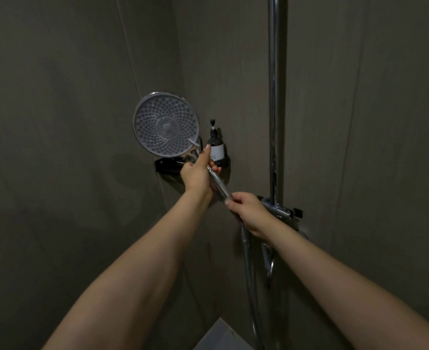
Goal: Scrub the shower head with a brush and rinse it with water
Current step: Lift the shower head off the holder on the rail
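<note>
A round chrome shower head (166, 124) with a grey nozzle face is turned toward me, in front of the shower's corner. My left hand (197, 170) grips its chrome handle (218, 182) just below the head. My right hand (248, 211) holds the lower end of the handle, where the hose (246, 253) joins it. The hose hangs down from there toward the floor. No brush is in view.
A black corner shelf (169, 166) behind the head carries a dark pump bottle (215, 145). A chrome riser pipe (274, 97) runs up the right wall from the mixer valve (281, 210). Dark tiled walls close in on both sides.
</note>
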Demonstrator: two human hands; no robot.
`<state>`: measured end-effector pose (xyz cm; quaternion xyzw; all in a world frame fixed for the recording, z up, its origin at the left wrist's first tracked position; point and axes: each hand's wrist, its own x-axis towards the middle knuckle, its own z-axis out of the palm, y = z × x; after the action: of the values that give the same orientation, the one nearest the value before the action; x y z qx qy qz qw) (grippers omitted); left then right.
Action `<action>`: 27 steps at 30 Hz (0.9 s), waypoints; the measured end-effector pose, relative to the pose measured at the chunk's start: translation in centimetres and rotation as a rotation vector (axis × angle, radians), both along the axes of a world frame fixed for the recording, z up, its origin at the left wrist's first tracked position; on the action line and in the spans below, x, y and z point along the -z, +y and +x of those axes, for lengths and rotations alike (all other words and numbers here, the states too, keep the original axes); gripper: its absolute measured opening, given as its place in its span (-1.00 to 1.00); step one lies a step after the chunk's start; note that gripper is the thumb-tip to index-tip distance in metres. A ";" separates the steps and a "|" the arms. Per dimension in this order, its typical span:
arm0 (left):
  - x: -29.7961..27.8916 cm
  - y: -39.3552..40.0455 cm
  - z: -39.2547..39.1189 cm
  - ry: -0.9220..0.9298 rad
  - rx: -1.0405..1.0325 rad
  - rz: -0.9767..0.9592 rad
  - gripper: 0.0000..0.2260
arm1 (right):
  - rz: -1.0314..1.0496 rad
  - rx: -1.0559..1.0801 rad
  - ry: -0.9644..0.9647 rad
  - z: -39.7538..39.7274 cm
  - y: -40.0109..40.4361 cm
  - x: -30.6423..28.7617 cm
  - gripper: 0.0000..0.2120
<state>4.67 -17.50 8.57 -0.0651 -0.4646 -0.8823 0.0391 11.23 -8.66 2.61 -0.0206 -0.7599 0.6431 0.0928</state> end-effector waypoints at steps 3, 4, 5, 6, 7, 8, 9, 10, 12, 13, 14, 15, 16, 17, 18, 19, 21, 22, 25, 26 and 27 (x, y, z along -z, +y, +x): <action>-0.1 0.0 0.3 -0.007 0.006 0.009 -0.80 | 0.056 0.082 0.029 -0.4 -0.2 0.6 -0.83; -0.1 0.0 0.3 -0.007 0.006 0.007 -0.79 | -0.013 0.068 0.013 -0.3 -0.3 0.6 -0.80; -0.1 0.1 0.3 -0.009 0.005 0.000 -0.79 | -0.090 0.034 -0.014 -0.3 -0.3 0.5 -0.78; 0.0 0.1 0.3 -0.011 0.006 -0.009 -0.78 | -0.131 -0.011 -0.035 -0.2 -0.1 0.5 -0.77; 0.1 0.2 0.3 -0.013 0.007 -0.016 -0.78 | -0.090 -0.049 -0.044 0.0 0.0 0.4 -0.79; 0.2 0.2 0.3 -0.015 0.010 -0.022 -0.78 | 0.007 -0.067 -0.034 0.0 0.2 0.3 -0.82; 0.3 0.3 0.4 -0.018 0.013 -0.023 -0.79 | 0.098 -0.073 -0.011 0.0 0.4 0.4 -0.88; 0.4 0.4 0.4 -0.022 0.016 -0.021 -0.78 | 0.153 -0.060 0.009 0.0 0.5 0.4 -0.93; 0.5 0.4 0.5 -0.026 0.021 -0.013 -0.77 | 0.178 -0.027 0.038 0.1 0.2 0.6 -0.86; 0.4 0.3 0.5 -0.026 0.020 -0.016 -0.78 | 0.137 -0.029 0.033 0.1 0.0 0.6 -0.79; 0.4 0.2 0.4 -0.024 0.021 -0.023 -0.78 | 0.034 -0.048 0.003 0.1 -0.1 0.6 -0.73; 0.4 0.1 0.4 -0.022 0.023 -0.031 -0.79 | -0.092 -0.078 -0.040 0.0 -0.1 0.6 -0.70; 0.4 0.1 0.4 -0.019 0.024 -0.034 -0.79 | -0.158 -0.108 -0.075 -0.1 0.0 0.6 -0.70; 0.5 0.0 0.4 -0.016 0.023 -0.031 -0.79 | -0.164 -0.131 -0.094 -0.1 0.1 0.5 -0.73; 0.5 0.0 0.3 -0.016 0.020 -0.027 -0.79 | -0.107 -0.138 -0.083 -0.1 0.2 0.5 -0.77; 0.6 0.1 0.3 -0.018 0.016 -0.020 -0.79 | -0.050 -0.138 -0.055 0.0 0.3 0.5 -0.82; 0.5 0.0 0.1 -0.031 0.003 -0.004 -0.80 | 0.007 -0.104 -0.004 -0.1 0.3 0.4 -0.83; 0.5 -0.2 0.0 -0.036 -0.005 0.006 -0.81 | 0.023 -0.075 0.016 -0.2 0.2 0.3 -0.82; 0.3 -0.6 -0.2 -0.045 -0.010 0.034 -0.82 | 0.230 0.091 0.100 -0.4 -0.8 0.6 -0.97; 0.2 -0.5 -0.1 -0.046 -0.007 0.040 -0.83 | 0.297 0.142 0.127 -0.5 -1.0 1.0 -0.91; 0.1 -0.5 0.0 -0.045 -0.004 0.041 -0.83 | 0.315 0.169 0.154 -0.4 -1.3 1.2 -0.87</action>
<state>4.67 -17.96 8.42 -0.0436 -0.4473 -0.8928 0.0319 10.86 -9.95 1.37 -0.0205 -0.8372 0.5059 0.2065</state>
